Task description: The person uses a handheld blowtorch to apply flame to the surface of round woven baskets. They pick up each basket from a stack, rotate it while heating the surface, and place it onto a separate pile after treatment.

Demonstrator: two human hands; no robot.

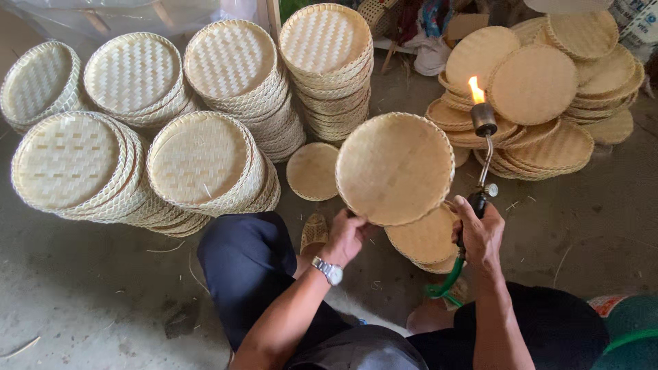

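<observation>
My left hand (346, 236), with a watch on the wrist, grips the lower rim of a round woven bamboo tray (394, 168) and holds it up, its flat underside facing me. My right hand (480, 233) is closed on the handle of a gas torch (483, 157). The torch's metal neck rises just right of the tray. A small flame (475, 89) burns at its nozzle, close to the tray's right edge. A green hose (445, 281) runs down from the torch handle. Under the held tray lies a short stack of similar trays (428, 240).
Tall stacks of pale woven trays (329, 68) stand at the back and left on the concrete floor. A loose heap of darker trays (548, 89) lies at the right. One single tray (312, 171) lies flat ahead. My knees frame the bottom of the view.
</observation>
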